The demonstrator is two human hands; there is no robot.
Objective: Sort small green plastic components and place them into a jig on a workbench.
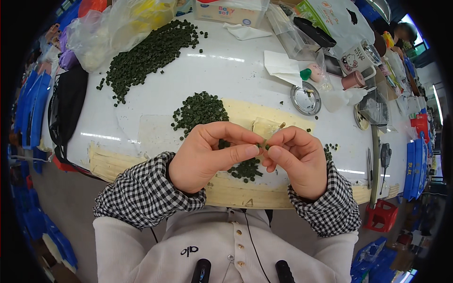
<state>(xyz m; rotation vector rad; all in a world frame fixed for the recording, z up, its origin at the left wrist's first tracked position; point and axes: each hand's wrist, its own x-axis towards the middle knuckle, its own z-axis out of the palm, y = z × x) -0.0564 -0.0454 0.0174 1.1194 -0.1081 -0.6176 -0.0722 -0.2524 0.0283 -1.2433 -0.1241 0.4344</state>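
Observation:
My left hand [203, 155] and my right hand [304, 162] meet over the near part of the table, thumbs and forefingers pinched. Between their fingertips is a small dark green piece [267, 147], mostly covered by the fingers; I cannot make out whether it is one piece or two. Below the hands lies a small pile of dark green pieces [246, 172]. A rounder heap of the same pieces [200, 111] sits just beyond my left hand. Past the fingertips is a pale yellow pad [265, 126] on cream tape.
A large heap of green pieces [151, 54] spreads at the far left beside a clear plastic bag [101, 42]. A round metal dish [306, 99], white tissue [282, 66], a white mug [356, 59] and a pink thread spool [353, 80] stand at the right. Tweezers [369, 167] lie near the right edge.

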